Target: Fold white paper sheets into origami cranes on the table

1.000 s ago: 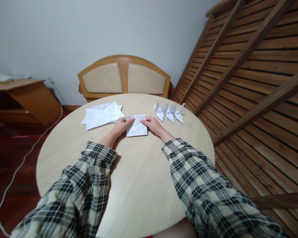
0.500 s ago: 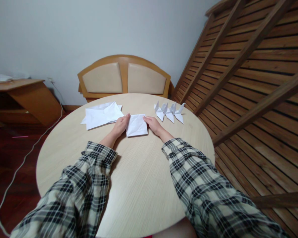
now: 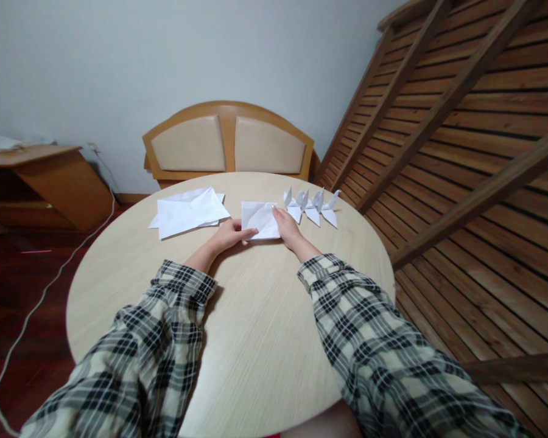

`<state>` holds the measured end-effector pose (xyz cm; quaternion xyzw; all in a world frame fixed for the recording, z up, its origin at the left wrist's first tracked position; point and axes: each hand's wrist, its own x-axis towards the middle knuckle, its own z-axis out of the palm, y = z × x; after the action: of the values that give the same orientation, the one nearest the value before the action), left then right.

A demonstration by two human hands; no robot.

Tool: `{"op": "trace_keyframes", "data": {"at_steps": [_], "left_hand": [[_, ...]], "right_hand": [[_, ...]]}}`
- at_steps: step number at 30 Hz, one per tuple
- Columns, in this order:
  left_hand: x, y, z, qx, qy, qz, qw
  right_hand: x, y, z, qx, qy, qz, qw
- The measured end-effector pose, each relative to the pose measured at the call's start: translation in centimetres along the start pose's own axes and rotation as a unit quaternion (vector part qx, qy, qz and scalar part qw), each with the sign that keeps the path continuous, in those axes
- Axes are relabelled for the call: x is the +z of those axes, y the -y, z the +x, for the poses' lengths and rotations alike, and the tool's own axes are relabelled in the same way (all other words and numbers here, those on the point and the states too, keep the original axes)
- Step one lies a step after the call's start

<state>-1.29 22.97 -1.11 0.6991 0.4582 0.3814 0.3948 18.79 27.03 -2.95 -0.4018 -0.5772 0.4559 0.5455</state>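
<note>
One folded white paper packet [image 3: 261, 218] is held near the middle of the round bench [image 3: 251, 340], and it has shifted a little to the right and away from the person since half a second ago. The left grip [image 3: 232, 235] has slid from the packet's left edge to its near left corner, where the thumb now lies flat across the paper; the right grip [image 3: 288, 229] pinches the right edge, its thumb further up toward the far corner than before. Both are closed on the packet, with most of the fingers hidden. Whether the packet touches the bench I cannot tell.

The packet is roughly oblong, smooth and matte, with faint slanting creases. Unchanged to its left, overlapping white sheets [image 3: 187, 214] lie with crisp points and straight edges. Just right of the right grip stands a row of folded paper birds [image 3: 313, 214], all sharp peaks and angular wings, as before. The bench top is pale, fine-grained and slightly glossy; the plaid sleeves [image 3: 132, 347] are softly rumpled.
</note>
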Motion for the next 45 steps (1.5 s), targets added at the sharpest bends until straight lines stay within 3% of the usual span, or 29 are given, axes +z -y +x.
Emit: {"op": "trace_keyframes", "data": {"at_steps": [9, 15, 30, 36, 45], "left_hand": [[0.0, 0.2, 0.1, -0.002, -0.041, -0.081, 0.996], [-0.1, 0.8, 0.4, 0.008, -0.068, -0.123, 0.99], [-0.2, 0.1, 0.2, -0.009, -0.108, -0.144, 0.984], [-0.2, 0.3, 0.5, -0.034, -0.14, -0.177, 0.974], [-0.3, 0.8, 0.7, -0.035, -0.142, -0.186, 0.972]], "right_hand": [[0.3, 0.9, -0.6, -0.018, 0.035, -0.062, 0.997], [0.5, 1.4, -1.0, 0.038, 0.09, -0.05, 0.994], [0.3, 1.2, -1.1, 0.008, 0.104, -0.059, 0.993], [0.4, 1.8, -1.1, 0.053, 0.088, -0.016, 0.995], [0.2, 1.4, -0.9, 0.065, 0.097, -0.004, 0.993]]}}
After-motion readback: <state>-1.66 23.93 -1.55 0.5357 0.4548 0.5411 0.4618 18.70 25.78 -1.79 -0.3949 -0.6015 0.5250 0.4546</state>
